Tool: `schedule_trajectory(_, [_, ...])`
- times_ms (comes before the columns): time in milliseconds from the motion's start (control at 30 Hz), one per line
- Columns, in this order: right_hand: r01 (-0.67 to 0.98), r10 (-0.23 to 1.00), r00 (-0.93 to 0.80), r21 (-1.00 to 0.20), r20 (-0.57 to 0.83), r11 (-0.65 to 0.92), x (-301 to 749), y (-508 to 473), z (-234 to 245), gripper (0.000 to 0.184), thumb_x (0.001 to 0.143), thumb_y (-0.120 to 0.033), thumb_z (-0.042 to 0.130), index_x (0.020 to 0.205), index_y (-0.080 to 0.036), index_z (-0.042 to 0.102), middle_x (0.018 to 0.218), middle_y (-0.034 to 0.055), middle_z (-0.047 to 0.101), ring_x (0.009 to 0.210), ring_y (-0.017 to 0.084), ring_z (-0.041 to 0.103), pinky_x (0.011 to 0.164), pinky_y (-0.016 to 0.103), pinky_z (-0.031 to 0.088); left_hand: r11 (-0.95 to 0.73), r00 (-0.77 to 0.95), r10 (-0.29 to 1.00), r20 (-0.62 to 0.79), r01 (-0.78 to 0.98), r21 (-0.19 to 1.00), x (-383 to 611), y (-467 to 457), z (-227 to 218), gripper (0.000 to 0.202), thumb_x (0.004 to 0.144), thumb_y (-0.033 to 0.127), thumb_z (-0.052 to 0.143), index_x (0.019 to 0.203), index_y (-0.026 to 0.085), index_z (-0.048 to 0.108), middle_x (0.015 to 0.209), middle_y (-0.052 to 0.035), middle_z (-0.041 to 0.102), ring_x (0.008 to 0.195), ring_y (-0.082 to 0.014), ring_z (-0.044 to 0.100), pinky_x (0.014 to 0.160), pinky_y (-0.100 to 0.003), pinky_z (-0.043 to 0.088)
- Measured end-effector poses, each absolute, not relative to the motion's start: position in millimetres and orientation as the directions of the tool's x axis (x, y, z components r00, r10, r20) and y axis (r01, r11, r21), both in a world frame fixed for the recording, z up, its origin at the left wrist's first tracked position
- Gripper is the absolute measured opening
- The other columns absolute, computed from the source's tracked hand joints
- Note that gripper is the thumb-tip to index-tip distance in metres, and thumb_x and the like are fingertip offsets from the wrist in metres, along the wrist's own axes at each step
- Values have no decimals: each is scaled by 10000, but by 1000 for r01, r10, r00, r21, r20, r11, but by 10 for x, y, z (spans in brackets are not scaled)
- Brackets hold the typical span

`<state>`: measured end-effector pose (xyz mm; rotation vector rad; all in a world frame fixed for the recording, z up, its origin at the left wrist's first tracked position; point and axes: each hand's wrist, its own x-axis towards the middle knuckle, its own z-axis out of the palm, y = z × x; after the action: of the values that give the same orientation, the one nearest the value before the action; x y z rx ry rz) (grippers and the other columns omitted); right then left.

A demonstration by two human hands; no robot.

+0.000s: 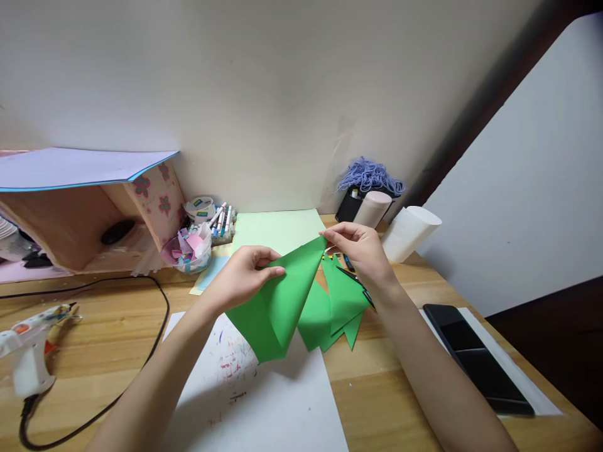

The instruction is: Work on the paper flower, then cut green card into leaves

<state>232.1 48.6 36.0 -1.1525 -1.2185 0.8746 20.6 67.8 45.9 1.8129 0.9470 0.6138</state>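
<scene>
A sheet of green paper (287, 295), bent over into a cone-like shape, is held up above the table by both hands. My left hand (249, 273) pinches its upper left edge, thumb on the near side. At the pointed upper right corner, the fingertips of my right hand (355, 248) are closed on the paper. Behind and to the right lie several cut green paper pieces (346, 298) with pointed ends. Black-handled scissors (355, 279) rest on them, partly hidden by my right hand. Below the held paper is a white sheet (264, 408) with coloured marks.
On the left are a white glue gun (31, 345) with a black cable (164, 314) and an open box (94, 220). A tub of paper scraps (188, 248) and markers (223, 220) stand behind. To the right are a paper roll (409, 232), blue yarn (370, 176) and a phone (475, 358).
</scene>
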Motion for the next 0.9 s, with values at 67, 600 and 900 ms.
schedule_trajectory(67, [100, 946, 186, -963, 265, 251, 2310, 478, 364, 243, 670, -405, 674, 729, -169, 655, 695, 32, 666, 616, 146, 617, 595, 280, 521, -235, 567, 824, 4, 335, 913, 210, 679, 454, 144, 710, 272, 573, 753, 141, 616, 726, -24, 638, 662, -139, 558, 608, -238, 418])
schedule_trajectory(600, [126, 976, 31, -970, 214, 208, 2329, 481, 354, 269, 681, -435, 653, 680, -166, 648, 640, 14, 643, 607, 138, 610, 601, 267, 514, -206, 517, 856, 3, 336, 919, 235, 665, 451, 167, 693, 277, 596, 780, 139, 633, 769, -41, 669, 706, -163, 595, 618, -249, 438])
schedule_trajectory(900, [134, 960, 84, -958, 266, 254, 2303, 457, 385, 294, 705, -470, 620, 696, -180, 666, 655, 18, 649, 617, 153, 617, 596, 283, 528, -185, 528, 849, -2, 301, 935, 229, 682, 423, 166, 674, 275, 621, 780, 149, 642, 793, -43, 681, 733, -169, 609, 648, -259, 454])
